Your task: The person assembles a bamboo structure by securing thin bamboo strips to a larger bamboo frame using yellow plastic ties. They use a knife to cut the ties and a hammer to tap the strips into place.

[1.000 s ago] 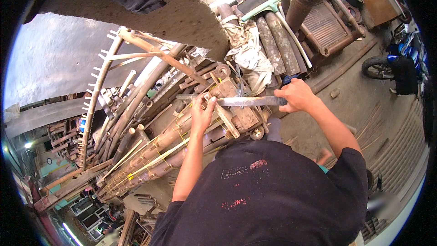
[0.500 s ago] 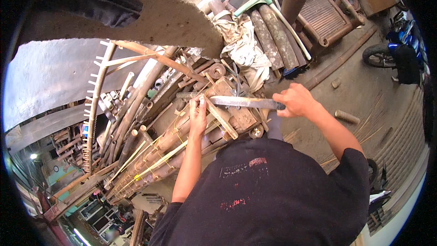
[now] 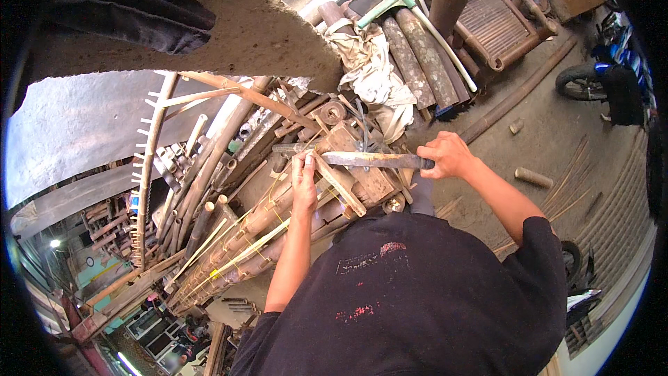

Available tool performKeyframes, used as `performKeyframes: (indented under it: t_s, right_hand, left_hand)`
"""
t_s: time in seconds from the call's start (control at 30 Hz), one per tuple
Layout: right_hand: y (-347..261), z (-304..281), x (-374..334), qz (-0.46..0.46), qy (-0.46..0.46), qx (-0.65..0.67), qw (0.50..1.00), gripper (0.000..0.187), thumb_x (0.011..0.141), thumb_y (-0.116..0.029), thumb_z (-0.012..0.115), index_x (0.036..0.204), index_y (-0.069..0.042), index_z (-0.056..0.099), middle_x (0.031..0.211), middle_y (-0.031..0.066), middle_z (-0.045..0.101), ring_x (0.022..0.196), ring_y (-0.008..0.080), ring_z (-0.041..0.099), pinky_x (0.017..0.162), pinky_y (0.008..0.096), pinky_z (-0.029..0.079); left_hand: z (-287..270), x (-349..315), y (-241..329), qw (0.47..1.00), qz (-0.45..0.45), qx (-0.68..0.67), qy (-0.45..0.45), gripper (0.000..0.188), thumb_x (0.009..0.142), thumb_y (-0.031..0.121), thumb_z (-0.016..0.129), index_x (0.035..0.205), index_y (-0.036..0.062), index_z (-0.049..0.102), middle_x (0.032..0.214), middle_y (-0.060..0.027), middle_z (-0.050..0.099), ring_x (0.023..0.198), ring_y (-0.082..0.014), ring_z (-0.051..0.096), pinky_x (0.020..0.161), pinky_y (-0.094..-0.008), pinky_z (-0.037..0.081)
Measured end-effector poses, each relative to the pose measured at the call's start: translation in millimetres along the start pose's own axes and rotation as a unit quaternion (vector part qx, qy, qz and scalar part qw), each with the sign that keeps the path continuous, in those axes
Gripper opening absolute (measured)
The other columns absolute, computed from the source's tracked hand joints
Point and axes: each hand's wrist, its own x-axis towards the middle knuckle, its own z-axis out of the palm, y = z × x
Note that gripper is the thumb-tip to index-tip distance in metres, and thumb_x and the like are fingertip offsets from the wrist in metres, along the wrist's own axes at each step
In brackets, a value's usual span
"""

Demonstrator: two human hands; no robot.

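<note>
My right hand (image 3: 447, 156) grips the handle of a long flat blade (image 3: 369, 160) that lies level across a wooden block (image 3: 365, 179). My left hand (image 3: 304, 182) rests, fingers together, on a pale bamboo strip (image 3: 339, 184) that lies on the block, its fingertips close to the blade's tip. Below the block, several long bamboo strips and poles (image 3: 236, 247) tied with thin yellow cord run toward the lower left.
A pile of bamboo poles and a notched wooden rail (image 3: 147, 167) fills the left. Thick logs (image 3: 417, 49), a white cloth (image 3: 365, 63) and a slatted bamboo chair (image 3: 497, 21) lie beyond. A short bamboo piece (image 3: 534, 177) rests on the concrete floor; a motorbike (image 3: 605, 87) stands at right.
My view has tilted slightly; both hands and the blade stay on the block, with the blade shifted a little lower and closer to my left hand.
</note>
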Motion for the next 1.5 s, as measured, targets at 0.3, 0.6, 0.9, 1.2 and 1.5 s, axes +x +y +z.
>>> performKeyframes:
  t_s: [0.3, 0.6, 0.9, 1.2, 1.5]
  right_hand:
    - [12.8, 14.9, 1.9, -0.017, 0.021, 0.007, 1.000, 0.046, 0.063, -0.050, 0.079, 0.092, -0.017, 0.064, 0.072, 0.0029, 0.065, 0.065, 0.0315, 0.062, 0.065, 0.0430, 0.049]
    - [-38.7, -51.0, 5.3, 0.072, -0.076, 0.023, 0.994, 0.042, 0.069, -0.045, 0.075, 0.090, -0.011, 0.063, 0.065, 0.0149, 0.065, 0.069, 0.0400, 0.066, 0.062, 0.0512, 0.051]
    - [-68.7, -73.7, 6.8, 0.211, -0.036, 0.112, 0.970, 0.039, 0.075, -0.041, 0.076, 0.094, -0.009, 0.066, 0.070, 0.0184, 0.065, 0.070, 0.0413, 0.066, 0.065, 0.0476, 0.052]
    - [-123.6, -52.2, 45.4, 0.076, -0.014, 0.180, 0.981, 0.068, 0.088, -0.027, 0.070, 0.148, -0.009, 0.044, 0.109, 0.0222, 0.072, 0.092, 0.0379, 0.070, 0.081, 0.0421, 0.055]
    - [-108.6, -42.3, 86.4, 0.002, -0.008, 0.010, 1.000, 0.068, 0.089, -0.034, 0.071, 0.141, 0.001, 0.045, 0.109, 0.0280, 0.067, 0.093, 0.0437, 0.067, 0.078, 0.0496, 0.053]
  left_hand:
    - [-18.9, 6.3, -25.3, 0.987, -0.035, -0.151, -0.049, 0.019, 0.104, 0.025, 0.055, 0.115, 0.0100, 0.060, 0.103, 0.0011, 0.063, 0.096, -0.0111, 0.059, 0.089, -0.0306, 0.048]
    - [-6.6, 7.5, -6.2, 0.999, 0.021, 0.036, -0.014, 0.024, 0.104, 0.024, 0.055, 0.114, 0.0040, 0.063, 0.105, -0.0041, 0.060, 0.100, -0.0157, 0.054, 0.095, -0.0322, 0.043]
    - [-43.1, 17.9, -0.9, 0.940, 0.086, 0.329, -0.028, 0.046, 0.103, 0.037, 0.043, 0.117, 0.0025, 0.070, 0.118, -0.0191, 0.062, 0.117, -0.0333, 0.052, 0.103, -0.0457, 0.039]
    - [7.4, -58.9, 23.6, 0.946, 0.167, 0.187, 0.204, 0.029, 0.092, 0.020, 0.065, 0.108, -0.0022, 0.056, 0.095, -0.0178, 0.056, 0.090, -0.0354, 0.056, 0.085, -0.0472, 0.046]
    - [7.6, -60.7, 24.3, 0.964, -0.044, 0.256, 0.059, 0.075, 0.089, 0.060, 0.063, 0.120, -0.0075, 0.056, 0.107, -0.0321, 0.068, 0.105, -0.0471, 0.065, 0.091, -0.0524, 0.050]
